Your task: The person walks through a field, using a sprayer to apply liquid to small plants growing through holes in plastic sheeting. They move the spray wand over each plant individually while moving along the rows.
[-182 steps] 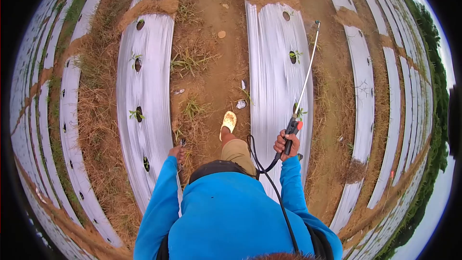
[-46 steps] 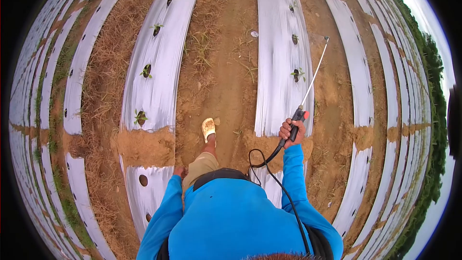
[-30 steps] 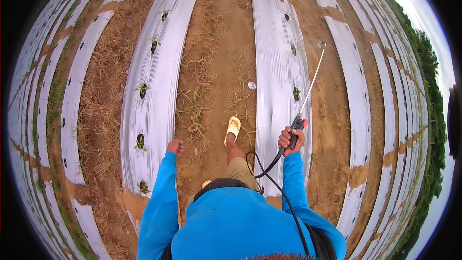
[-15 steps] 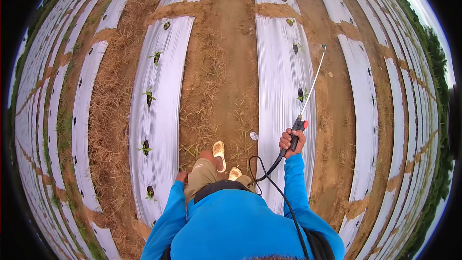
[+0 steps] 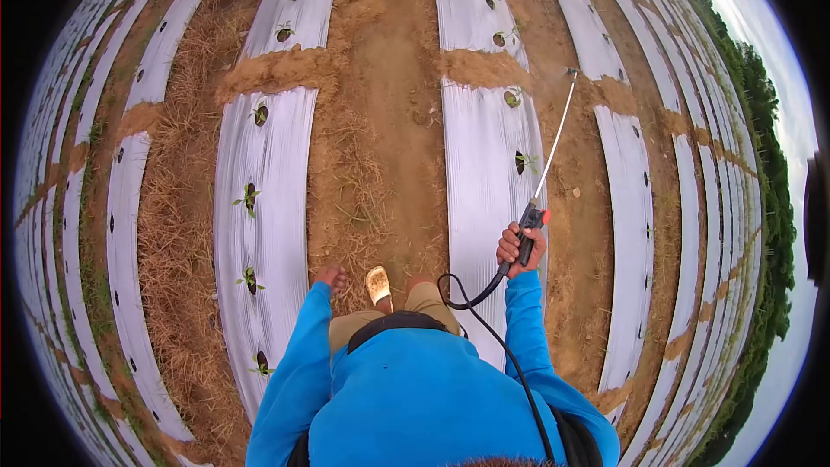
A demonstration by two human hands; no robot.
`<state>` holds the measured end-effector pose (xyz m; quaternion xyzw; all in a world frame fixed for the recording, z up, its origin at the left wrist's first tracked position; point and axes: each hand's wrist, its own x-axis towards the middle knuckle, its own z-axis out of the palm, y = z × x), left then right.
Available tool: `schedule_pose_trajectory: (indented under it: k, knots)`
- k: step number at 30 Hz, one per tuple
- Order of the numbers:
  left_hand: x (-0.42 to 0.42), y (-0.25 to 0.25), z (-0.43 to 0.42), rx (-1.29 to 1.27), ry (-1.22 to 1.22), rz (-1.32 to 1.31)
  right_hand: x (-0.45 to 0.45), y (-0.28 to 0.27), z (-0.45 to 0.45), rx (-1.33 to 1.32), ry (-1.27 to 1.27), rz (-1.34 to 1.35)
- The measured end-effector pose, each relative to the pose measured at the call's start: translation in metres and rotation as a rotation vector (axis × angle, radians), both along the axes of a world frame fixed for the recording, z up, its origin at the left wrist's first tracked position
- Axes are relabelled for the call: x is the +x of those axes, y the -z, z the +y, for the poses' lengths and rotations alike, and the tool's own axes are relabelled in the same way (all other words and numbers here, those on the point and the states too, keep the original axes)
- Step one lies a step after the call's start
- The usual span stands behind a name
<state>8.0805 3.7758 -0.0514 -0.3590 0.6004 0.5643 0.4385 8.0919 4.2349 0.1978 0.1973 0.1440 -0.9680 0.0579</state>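
My right hand (image 5: 522, 249) is closed around the black grip of a spray wand (image 5: 553, 140). The wand's thin pale lance points forward and slightly right, and its nozzle (image 5: 572, 72) is over the soil path beside the right-hand bed. From the grip, a black hose (image 5: 481, 304) loops back past my right arm. At my left side, my left hand (image 5: 330, 278) hangs with its fingers loosely curled and nothing visible in them. It is near the edge of the left-hand bed. A seedling (image 5: 521, 162) grows from a hole left of the lance.
Long beds under silvery plastic mulch (image 5: 264, 160) run forward on both sides, with seedlings (image 5: 250, 278) in holes. Between them lies a bare soil path (image 5: 380, 112) with dry grass. Soil bands (image 5: 484, 68) cross the beds. My slipper (image 5: 378, 284) shows on the path.
I have advanced along the path, and the beds and soil bands have shifted toward me. My left hand has swung forward. The wand stays held in my right hand.
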Motion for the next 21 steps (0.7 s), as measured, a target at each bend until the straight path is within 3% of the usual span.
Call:
schedule_pose_trajectory:
  k: [3, 7, 12, 16, 18, 19, 21]
  knots:
    - [-0.123, -0.034, 0.022, 0.062, -0.067, 0.122, -0.084, -0.004, 0.007, -0.033, 0.013, 0.039]
    - [-0.245, -0.006, 0.018, -0.014, -0.061, 0.226, -0.204, 0.024, 0.025, 0.052, 0.028, 0.009]
    - [-0.307, 0.047, -0.007, -0.186, -0.076, -0.082, -0.372, 0.063, 0.057, 0.043, -0.015, -0.002]
    - [-0.351, 0.017, -0.002, -0.17, -0.01, -0.277, -0.5, 0.045, 0.086, -0.1, -0.02, 0.028]
    - [-0.378, 0.045, 0.003, -0.363, 0.279, 0.153, -0.56, 0.032, 0.094, -0.098, -0.029, 0.032]
    - [-0.395, 0.072, -0.001, -0.359, 0.274, 0.157, -0.589, 0.028, 0.097, -0.074, -0.018, 0.014]
    - [-0.447, 0.11, -0.012, -0.468, 0.455, 0.589, -0.646, 0.026, 0.105, -0.031, -0.011, -0.027]
